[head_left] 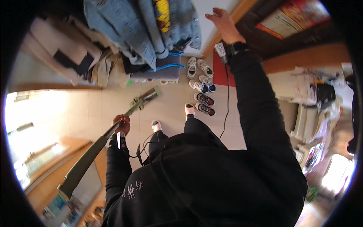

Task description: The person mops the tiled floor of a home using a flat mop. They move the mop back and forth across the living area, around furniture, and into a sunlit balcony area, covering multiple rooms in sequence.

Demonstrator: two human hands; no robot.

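Note:
A long green mop (84, 162) slants through the left side of the view. My left hand (121, 124) is closed round its shaft, and its flat head (151, 94) hangs over the tiled floor ahead of my feet. My right hand (226, 28) is raised far forward on a stretched arm. Its fingers are apart with nothing in them, in front of the white wall (204, 28) beside the wooden door frame (239, 13). Whether a fingertip touches the wall I cannot tell. A small white device with a cable is at each wrist.
Several pairs of shoes (204, 99) stand on the floor (172, 100) ahead, beside a red mat (223, 72). Denim jackets (121, 28) hang above a grey bench (168, 72) at the far left. A dark door (291, 36) stands at the far right. A wooden cabinet (62, 160) is at my left.

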